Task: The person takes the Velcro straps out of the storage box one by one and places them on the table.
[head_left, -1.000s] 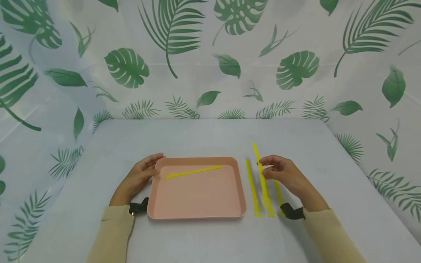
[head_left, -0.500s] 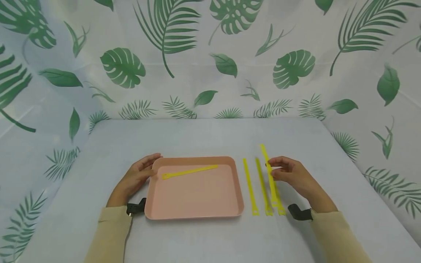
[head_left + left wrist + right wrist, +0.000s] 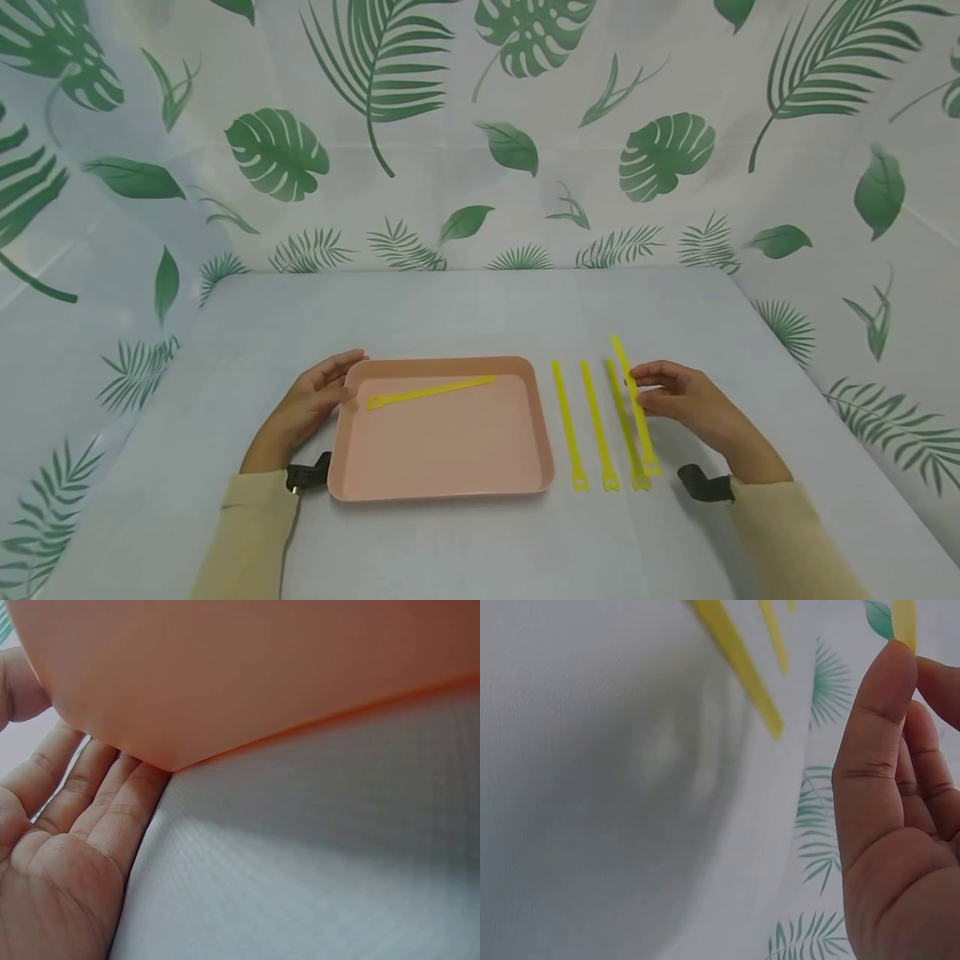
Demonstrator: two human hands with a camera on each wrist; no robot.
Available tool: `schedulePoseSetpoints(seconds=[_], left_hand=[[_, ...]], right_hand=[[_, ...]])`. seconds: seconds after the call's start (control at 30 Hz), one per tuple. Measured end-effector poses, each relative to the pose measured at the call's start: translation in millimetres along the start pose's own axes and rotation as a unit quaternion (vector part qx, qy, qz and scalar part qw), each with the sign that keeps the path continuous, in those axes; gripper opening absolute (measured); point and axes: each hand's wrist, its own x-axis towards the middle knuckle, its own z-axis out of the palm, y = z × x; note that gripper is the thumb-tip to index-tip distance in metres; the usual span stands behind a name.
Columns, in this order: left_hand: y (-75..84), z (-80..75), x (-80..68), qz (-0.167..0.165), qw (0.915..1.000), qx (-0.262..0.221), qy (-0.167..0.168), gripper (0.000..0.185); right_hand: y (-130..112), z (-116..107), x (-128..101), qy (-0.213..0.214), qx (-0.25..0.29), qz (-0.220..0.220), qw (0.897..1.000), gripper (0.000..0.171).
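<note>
Since the earlier frames, the held strap [image 3: 633,400] has been carried rightward by the right hand [image 3: 686,408], off the middle of the row, and the camera has shifted slightly. It is now pinched between thumb and fingertips [image 3: 889,682], tilted, with its looped end near the table [image 3: 465,542] beside the rightmost of three flat straps [image 3: 596,425]. The fourth strap [image 3: 429,392] lies slanted in the far part of the pink tray [image 3: 442,487].

The left hand [image 3: 311,404] is laid against the tray's left far corner, fingers relaxed and straight along its rim [image 3: 142,761]; nothing is gripped by it, and the tray appears merely steadied.

The step in hand is judged to be the handling of one strap out of the row beside the tray. For the next move, a firm pinch would be needed so that the limp strap is not dropped, and enough lift so that its trailing end clears the straps lying beside it without their being dragged out of line.
</note>
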Motion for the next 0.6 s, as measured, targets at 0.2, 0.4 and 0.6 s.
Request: schedulePoseSetpoints(seconds=[0.2, 0.4, 0.6], left_hand=[[-0.1, 0.0, 0.0, 0.002, 1.0000, -0.002, -0.003, 0.073], [-0.1, 0.4, -0.8, 0.001, 1.0000, -0.001, 0.002, 0.073], [-0.8, -0.5, -0.2, 0.006, 0.9999, -0.011, -0.001, 0.072]], right_hand=[[7, -9, -3, 0.006, -0.019, 0.030, 0.999, 0.049], [11, -13, -4, 0.016, -0.069, 0.074, 0.995, 0.050], [16, -13, -2, 0.021, -0.077, 0.093, 0.992, 0.047]])
